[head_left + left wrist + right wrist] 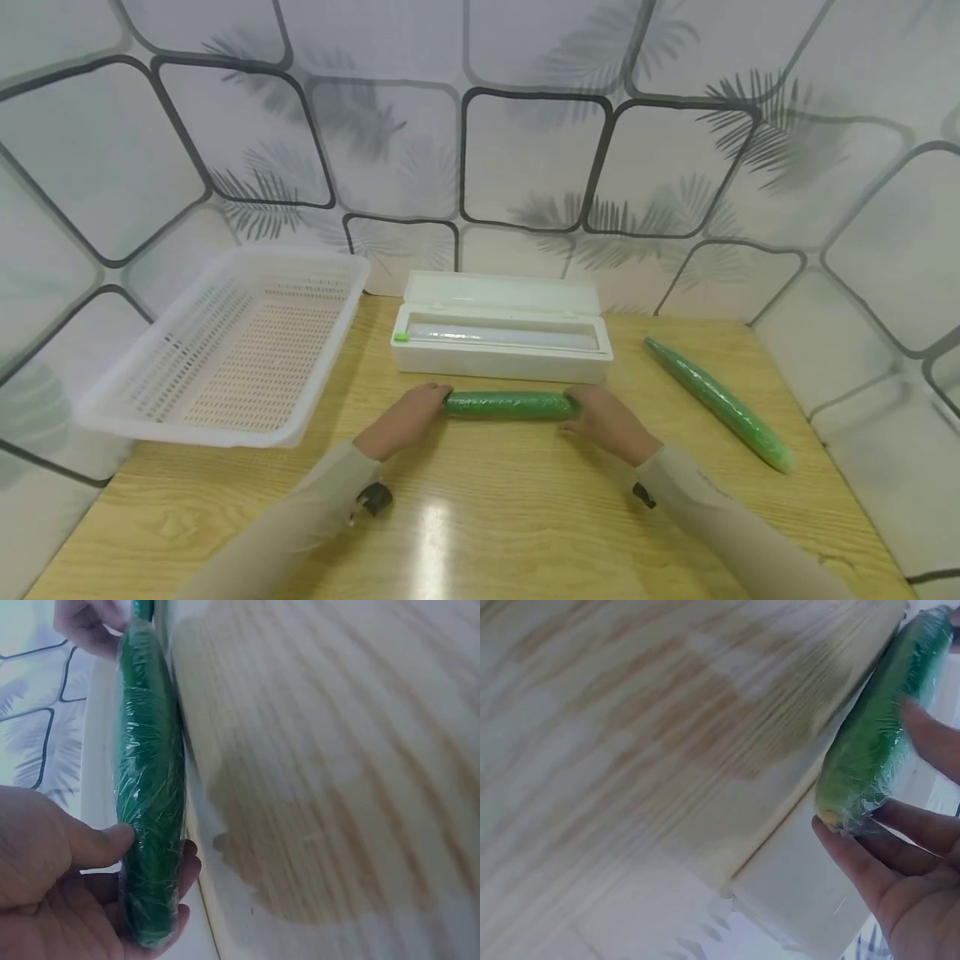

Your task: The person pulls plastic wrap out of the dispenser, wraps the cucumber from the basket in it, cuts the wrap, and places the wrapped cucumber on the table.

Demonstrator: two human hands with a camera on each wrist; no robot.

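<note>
A green cucumber (510, 405) wrapped in clear plastic film lies crosswise between both hands, in front of the white box. My left hand (416, 414) grips its left end; in the left wrist view the thumb and curled fingers close round the wrapped cucumber (150, 772). At the other end, my right hand (603, 419) holds it, and the right wrist view shows thumb and fingers about the film-covered tip of the cucumber (877, 742). Just behind stands a white cling film box (502, 358), its lid raised, with a film roll (502, 336) inside.
To the left a white perforated plastic basket (330, 367) stands on the wooden table (510, 517). A second wrapped cucumber (720, 404) lies slanted at the right. Patterned wall covering (536, 158) rises behind the table and along both sides.
</note>
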